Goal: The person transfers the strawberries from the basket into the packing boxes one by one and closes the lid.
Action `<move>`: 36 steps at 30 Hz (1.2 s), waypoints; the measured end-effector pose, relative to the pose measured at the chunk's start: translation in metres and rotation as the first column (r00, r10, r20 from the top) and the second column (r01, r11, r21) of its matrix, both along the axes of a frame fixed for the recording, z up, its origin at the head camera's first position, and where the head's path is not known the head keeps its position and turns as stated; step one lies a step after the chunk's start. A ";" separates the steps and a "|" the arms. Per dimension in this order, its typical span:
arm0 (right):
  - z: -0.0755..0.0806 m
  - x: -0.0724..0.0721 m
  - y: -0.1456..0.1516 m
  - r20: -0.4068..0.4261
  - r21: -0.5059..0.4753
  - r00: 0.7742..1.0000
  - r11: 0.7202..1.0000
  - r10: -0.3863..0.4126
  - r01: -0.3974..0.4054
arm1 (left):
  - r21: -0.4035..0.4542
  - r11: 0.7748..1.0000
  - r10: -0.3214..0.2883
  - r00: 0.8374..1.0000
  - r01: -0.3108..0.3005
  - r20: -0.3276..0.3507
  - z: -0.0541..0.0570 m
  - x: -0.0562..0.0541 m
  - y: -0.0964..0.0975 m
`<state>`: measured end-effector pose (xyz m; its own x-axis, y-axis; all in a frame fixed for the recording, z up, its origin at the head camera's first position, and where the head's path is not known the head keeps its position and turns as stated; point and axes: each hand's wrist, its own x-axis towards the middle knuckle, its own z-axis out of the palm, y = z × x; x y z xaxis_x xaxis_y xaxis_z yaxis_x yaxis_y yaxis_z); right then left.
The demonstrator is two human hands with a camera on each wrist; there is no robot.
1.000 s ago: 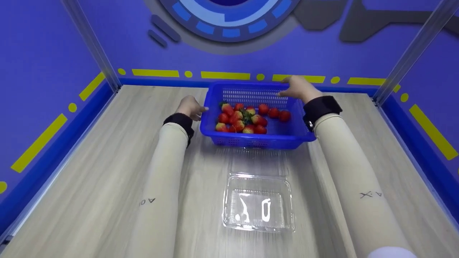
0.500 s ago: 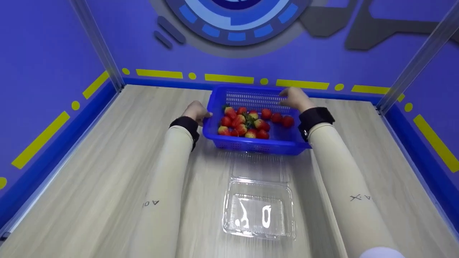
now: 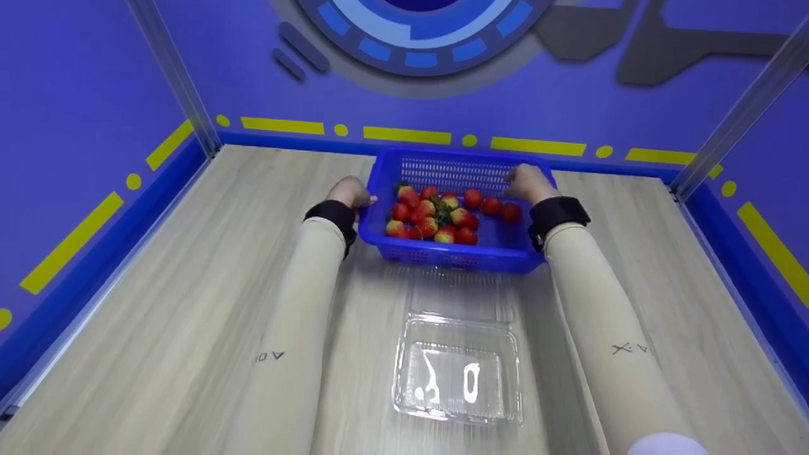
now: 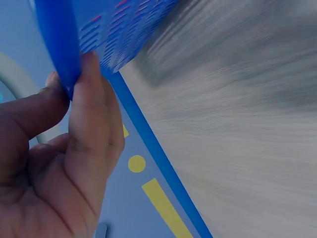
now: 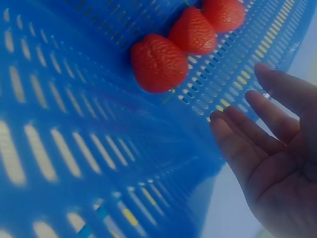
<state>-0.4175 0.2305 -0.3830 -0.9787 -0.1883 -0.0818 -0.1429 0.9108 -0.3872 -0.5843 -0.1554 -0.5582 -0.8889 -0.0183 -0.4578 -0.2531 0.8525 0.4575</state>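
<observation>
Shows on the left sleeve (image 3: 296, 335) small dark lettering (image 3: 278, 356), upside down in the head view: an "A", apparently an "O" and, beside it, a thin stroke near the fabric's curve, too partial to name; bears on the right sleeve (image 3: 607, 316) dark characters (image 3: 622, 349), an "X" with an inverted "A" near it; cannot be read as whole words

In front of me: one broad, pale wood-grain tabletop (image 3: 189, 284). Directly on it: one clear plastic rectangular box (image 3: 452, 379), opened out. Farther back, one blue perforated plastic basket (image 3: 455, 254); contact unclear.
</observation>
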 end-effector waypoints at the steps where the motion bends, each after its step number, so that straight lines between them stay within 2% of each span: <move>1: -0.001 0.001 0.001 -0.010 0.004 1.000 1.000 0.003 -0.003 | 0.011 1.000 0.005 1.000 -0.005 0.023 -0.010 -0.012 -0.003; 4: -0.004 0.000 0.003 -0.033 0.014 0.999 1.000 0.006 -0.005 | 0.055 0.998 0.037 0.998 -0.040 0.055 -0.041 -0.042 -0.010; 6: -0.007 -0.001 0.004 -0.021 0.024 1.000 1.000 0.002 -0.002 | 0.043 0.998 0.040 0.998 -0.042 0.048 -0.058 -0.057 -0.012; 8: -0.009 -0.002 0.004 0.002 0.034 1.000 0.999 -0.004 0.004 | 0.015 0.999 0.030 0.999 -0.030 0.034 -0.064 -0.062 -0.013; 9: -0.011 -0.003 0.004 0.016 0.043 1.000 0.999 -0.005 0.004 | -0.008 1.000 0.018 1.000 -0.018 0.018 -0.065 -0.061 -0.013; 11: -0.013 -0.004 0.003 0.047 0.068 0.999 0.998 -0.002 -0.001 | -0.095 0.995 -0.031 0.999 0.029 -0.029 -0.057 -0.051 -0.010; 14: -0.017 -0.005 0.002 0.069 0.104 0.998 0.995 0.005 -0.012 | -0.143 0.989 -0.052 0.996 0.041 -0.068 -0.028 -0.017 -0.001; 15: -0.018 -0.006 0.002 0.077 0.115 0.997 0.993 0.006 -0.015 | -0.143 0.989 -0.047 0.996 0.035 -0.079 -0.014 -0.002 0.003; 18: -0.018 -0.004 0.000 0.097 0.134 0.995 0.991 0.003 -0.016 | -0.109 0.994 -0.012 0.997 0.004 -0.072 0.034 0.045 0.015; 19: -0.018 -0.003 0.000 0.098 0.138 0.995 0.990 0.004 -0.017 | -0.089 0.996 -0.002 0.998 -0.004 -0.065 0.045 0.056 0.017; 20: -0.017 -0.003 0.000 0.101 0.142 0.995 0.990 0.008 -0.022 | -0.072 0.997 0.006 0.999 -0.009 -0.053 0.072 0.080 0.023; 21: -0.016 -0.002 -0.001 0.110 0.149 0.994 0.989 0.002 -0.019 | -0.075 0.997 -0.002 0.998 -0.003 -0.067 0.085 0.093 0.025; 23: -0.015 0.000 0.000 0.146 0.144 0.989 0.989 -0.007 -0.015 | -0.075 0.997 -0.018 0.998 0.014 -0.054 0.106 0.113 0.029; 26: -0.015 0.002 0.001 0.208 0.118 0.978 0.993 -0.013 -0.012 | -0.077 0.997 -0.035 0.999 0.032 -0.035 0.120 0.122 0.031; 27: -0.014 0.004 0.002 0.246 0.097 0.969 0.995 -0.030 0.006 | -0.098 0.994 -0.050 0.997 0.045 -0.053 0.105 0.108 0.028; 29: -0.013 0.006 0.003 0.301 0.060 0.952 0.998 -0.050 0.034 | -0.098 0.994 -0.058 0.998 0.056 -0.018 0.100 0.100 0.025; 30: -0.013 0.006 0.002 0.306 0.058 0.951 0.998 -0.045 0.028 | -0.123 0.990 -0.078 0.997 0.073 -0.029 0.093 0.091 0.022; 32: -0.012 0.007 0.002 0.318 0.070 0.947 0.997 -0.038 0.017 | -0.163 0.981 -0.114 0.991 0.102 -0.063 0.082 0.081 0.019; 34: -0.012 0.008 0.001 0.316 0.099 0.948 0.995 -0.034 0.003 | -0.146 0.984 -0.105 0.993 0.097 -0.049 0.074 0.075 0.017; 36: -0.012 0.009 0.000 0.300 0.130 0.954 0.991 -0.015 -0.026 | -0.137 0.986 -0.102 0.993 0.094 -0.054 0.068 0.074 0.017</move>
